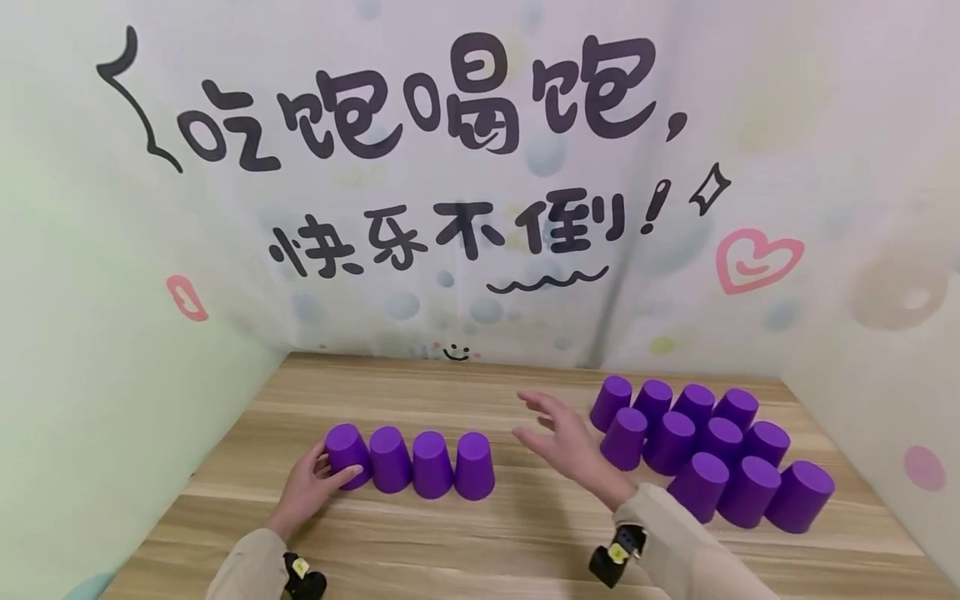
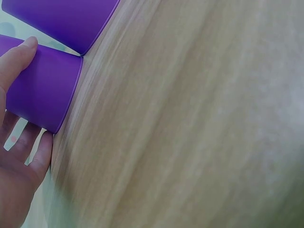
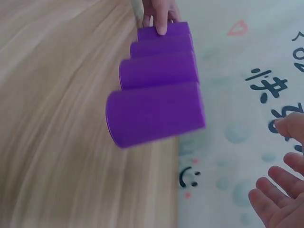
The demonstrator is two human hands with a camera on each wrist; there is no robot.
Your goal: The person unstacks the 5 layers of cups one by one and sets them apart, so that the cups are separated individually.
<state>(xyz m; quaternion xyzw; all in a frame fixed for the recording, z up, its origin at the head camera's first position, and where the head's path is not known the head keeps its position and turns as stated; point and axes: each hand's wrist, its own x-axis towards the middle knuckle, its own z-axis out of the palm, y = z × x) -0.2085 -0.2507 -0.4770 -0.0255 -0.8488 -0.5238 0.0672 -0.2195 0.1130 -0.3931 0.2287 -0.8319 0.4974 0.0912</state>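
Several purple cups stand upside down in a row at the left of the table, side by side. The leftmost cup is held by my left hand, its thumb across the near side and the other fingers around the left side. In the left wrist view this cup stands on the table between thumb and fingers. My right hand is in the air to the right of the row, apart from the rightmost cup. Its fingers are spread and hold nothing.
More upturned purple cups stand in rows on the right of the wooden table, close to my right forearm. A printed wall sheet rises behind the table's back edge, and pale walls flank both sides.
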